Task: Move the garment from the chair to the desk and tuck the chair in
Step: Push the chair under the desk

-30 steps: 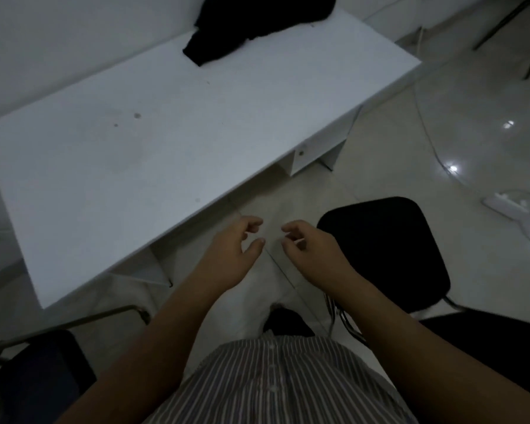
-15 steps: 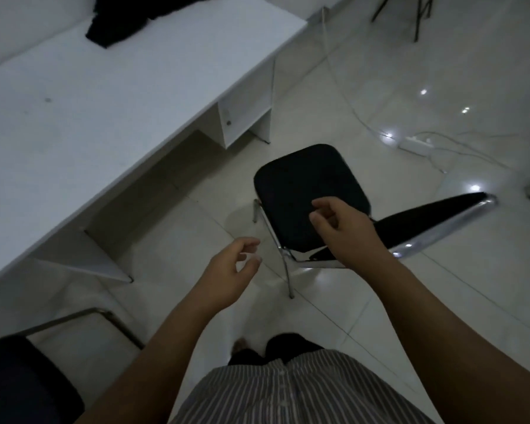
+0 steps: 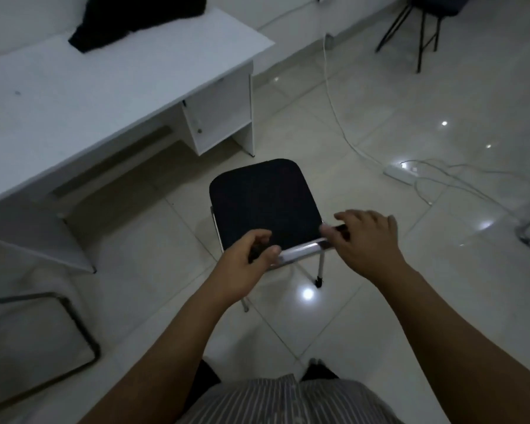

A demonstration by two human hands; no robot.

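The black garment (image 3: 135, 19) lies crumpled on the far end of the white desk (image 3: 104, 87). A chair with a black seat (image 3: 263, 200) and chrome frame stands on the tiled floor, out from the desk and in front of me. My left hand (image 3: 251, 264) is curled around the left part of the chair's backrest top. My right hand (image 3: 367, 240) lies over the right end of the backrest, fingers over it and thumb at the front. The backrest itself is mostly hidden by my hands.
The desk's cabinet (image 3: 218, 117) stands just beyond the chair. A second chair's metal frame (image 3: 74, 332) is at the lower left. A power strip (image 3: 401, 174) with white cables lies on the floor to the right. Black chair legs (image 3: 423, 32) stand at the back right.
My view has swung from the desk to the chair. Both hands moved forward from mid-air and closed on the chair's backrest.
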